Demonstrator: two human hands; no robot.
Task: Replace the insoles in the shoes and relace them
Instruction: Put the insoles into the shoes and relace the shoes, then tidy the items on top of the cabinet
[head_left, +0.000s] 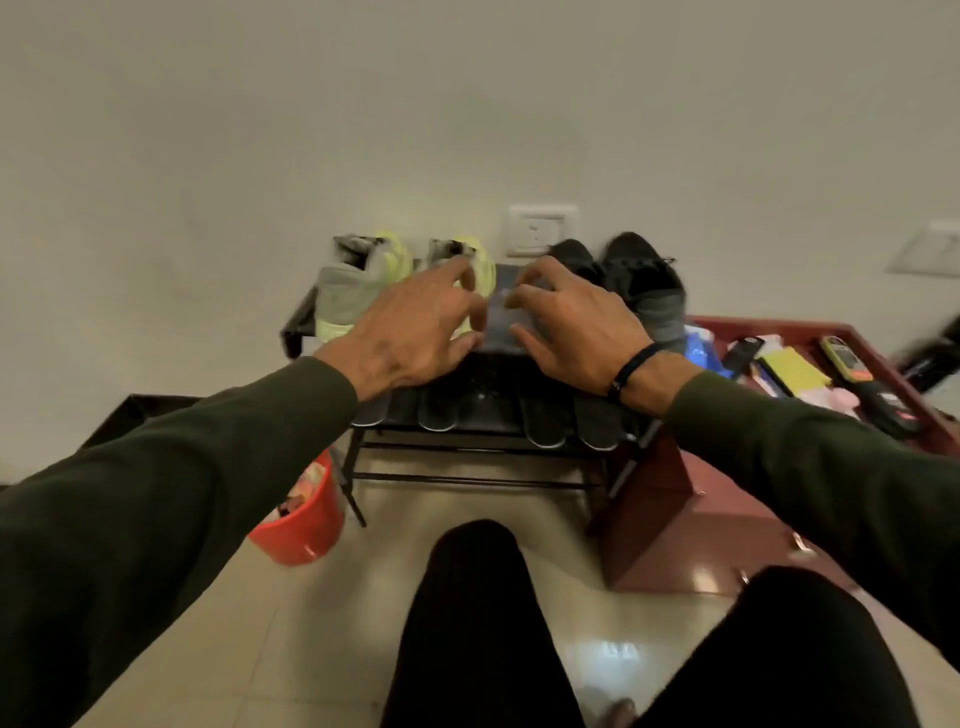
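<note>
Where shoes line rack, grey-lime pair (363, 280), black pair (639, 280)

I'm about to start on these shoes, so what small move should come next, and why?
Probably take one insole from the row along the rack's front edge: both hands, left hand and right hand, hover mid-rack and seem empty, though blurred.

There is only one view. The camera sits on the person's head and looks forward and down, with a wide, bent picture. The left hand (415, 327) and right hand (576, 332) are close, out in front. Past them is a wall (467, 104); below them, the floor (322, 623).
</note>
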